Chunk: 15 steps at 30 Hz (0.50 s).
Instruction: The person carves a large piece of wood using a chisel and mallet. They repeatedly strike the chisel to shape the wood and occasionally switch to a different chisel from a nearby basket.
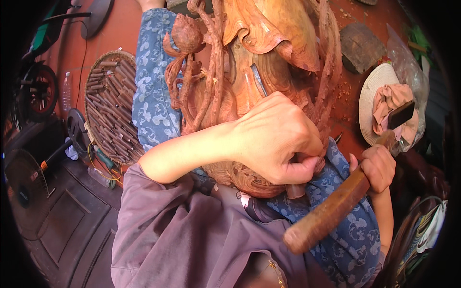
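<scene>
My left hand [281, 139] is wrapped around a carving chisel. The chisel's narrow steel blade [258, 79] points away from me onto the wood, and its butt end [295, 191] sticks out below my fist. Under it lies a large reddish wood carving [230, 103], with twisted stems, a bud [186, 32] and a smooth, wavy-edged pale form [273, 29]. In my right hand [379, 168] is a wooden mallet [326, 211], gripped at its far end. Its thick, worn head slants toward me, apart from the chisel's butt.
A round wicker basket [86, 103] full of wood-handled tools [113, 110] stands at left. Below it is a fan [26, 192]. To the right are a pale hat [370, 91], a phone [401, 115] on pink cloth, and a wood block [361, 47]. Shavings dot the red floor.
</scene>
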### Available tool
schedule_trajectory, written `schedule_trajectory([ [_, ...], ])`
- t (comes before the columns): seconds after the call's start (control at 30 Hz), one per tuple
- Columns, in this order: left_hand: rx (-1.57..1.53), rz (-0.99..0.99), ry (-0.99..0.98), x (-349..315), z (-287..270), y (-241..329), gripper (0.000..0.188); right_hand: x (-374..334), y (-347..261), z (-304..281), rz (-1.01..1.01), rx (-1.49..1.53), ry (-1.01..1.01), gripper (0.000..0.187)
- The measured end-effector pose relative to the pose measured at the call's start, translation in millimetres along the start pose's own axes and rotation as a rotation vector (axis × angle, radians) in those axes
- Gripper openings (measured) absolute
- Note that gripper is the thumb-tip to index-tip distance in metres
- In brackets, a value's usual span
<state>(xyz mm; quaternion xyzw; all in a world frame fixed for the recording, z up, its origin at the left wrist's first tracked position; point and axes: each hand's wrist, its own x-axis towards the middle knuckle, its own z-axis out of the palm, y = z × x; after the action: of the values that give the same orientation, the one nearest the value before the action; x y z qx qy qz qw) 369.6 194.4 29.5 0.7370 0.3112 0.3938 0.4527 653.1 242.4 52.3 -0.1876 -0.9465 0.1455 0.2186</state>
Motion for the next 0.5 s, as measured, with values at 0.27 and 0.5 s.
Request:
schedule_trajectory([
  [0.27,0.042,0.016,-0.024,1,-2,-4,0.024,0,4,-5,-0.007,-0.021,-0.032,0.027],
  [0.5,0.090,0.034,0.016,3,-4,-6,0.024,-4,5,-2,0.064,0.014,-0.064,0.028],
])
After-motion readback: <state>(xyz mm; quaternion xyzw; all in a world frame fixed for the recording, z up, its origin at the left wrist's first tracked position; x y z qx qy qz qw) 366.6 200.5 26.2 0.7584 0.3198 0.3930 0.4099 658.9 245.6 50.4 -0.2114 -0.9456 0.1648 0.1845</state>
